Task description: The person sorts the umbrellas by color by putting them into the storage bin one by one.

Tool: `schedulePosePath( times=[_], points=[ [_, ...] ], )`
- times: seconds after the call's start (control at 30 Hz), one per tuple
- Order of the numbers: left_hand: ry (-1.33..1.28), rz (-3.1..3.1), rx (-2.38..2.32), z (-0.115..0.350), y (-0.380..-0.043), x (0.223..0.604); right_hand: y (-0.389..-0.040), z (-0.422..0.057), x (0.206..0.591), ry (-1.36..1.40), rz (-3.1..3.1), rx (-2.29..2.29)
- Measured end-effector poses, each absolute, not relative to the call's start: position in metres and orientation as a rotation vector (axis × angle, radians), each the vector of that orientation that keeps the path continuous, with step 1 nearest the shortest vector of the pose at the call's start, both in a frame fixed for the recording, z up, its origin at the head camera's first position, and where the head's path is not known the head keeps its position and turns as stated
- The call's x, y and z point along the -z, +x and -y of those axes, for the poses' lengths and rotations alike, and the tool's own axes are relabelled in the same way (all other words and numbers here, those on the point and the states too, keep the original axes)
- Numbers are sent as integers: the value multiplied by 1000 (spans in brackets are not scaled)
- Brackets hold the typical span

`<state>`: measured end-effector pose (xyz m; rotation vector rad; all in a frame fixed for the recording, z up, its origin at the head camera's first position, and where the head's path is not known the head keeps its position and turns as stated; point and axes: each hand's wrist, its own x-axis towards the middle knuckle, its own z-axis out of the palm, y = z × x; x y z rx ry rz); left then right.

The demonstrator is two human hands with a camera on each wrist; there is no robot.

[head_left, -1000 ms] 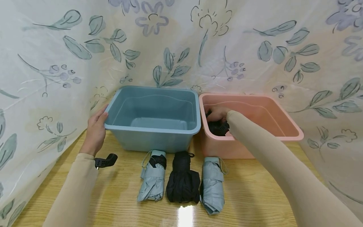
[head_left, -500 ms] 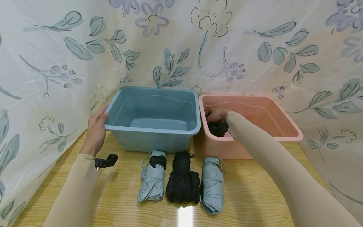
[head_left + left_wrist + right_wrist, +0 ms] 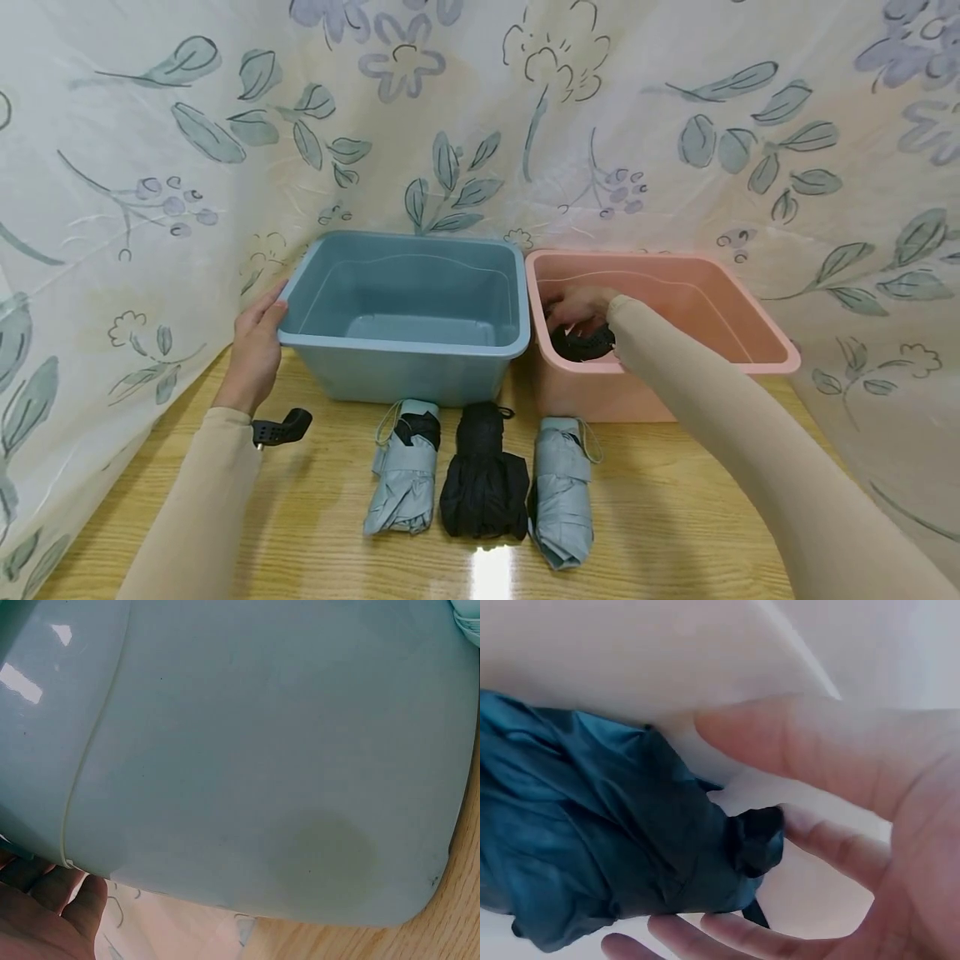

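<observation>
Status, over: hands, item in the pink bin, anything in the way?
Left hand touching blue bin. Right hand inside pink bin at dark folded umbrella, thumb clear of it. Three more umbrellas on table, outside the bins; no obstruction seen.

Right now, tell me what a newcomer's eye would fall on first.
Probably the big blue tub, just left of centre in the head view, with the pink tub beside it on the right. Next, the black umbrella lying between two grey-blue umbrellas on the wooden table in front of the tubs. Then the right grip inside the pink tub, by a dark fabric bundle.
</observation>
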<state>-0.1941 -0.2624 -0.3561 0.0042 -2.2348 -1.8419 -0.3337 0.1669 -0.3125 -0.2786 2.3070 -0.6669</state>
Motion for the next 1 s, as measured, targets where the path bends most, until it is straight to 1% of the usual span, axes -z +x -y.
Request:
schedulePosePath(
  times=[0.17, 0.4, 0.77, 1.0],
  points=[
    [12, 2236, 1846, 264, -194, 356, -329, -168, 304, -289, -2284, 735],
    [34, 2217, 1873, 262, -193, 357, -314, -176, 290, -349, -2161, 963],
    [39, 2154, 1912, 259, -192, 358, -261, -200, 270, -567, -2308, 1171],
    [19, 2115, 1930, 258, -192, 358, -222, -215, 258, -573, -2474, 1237]
  ],
)
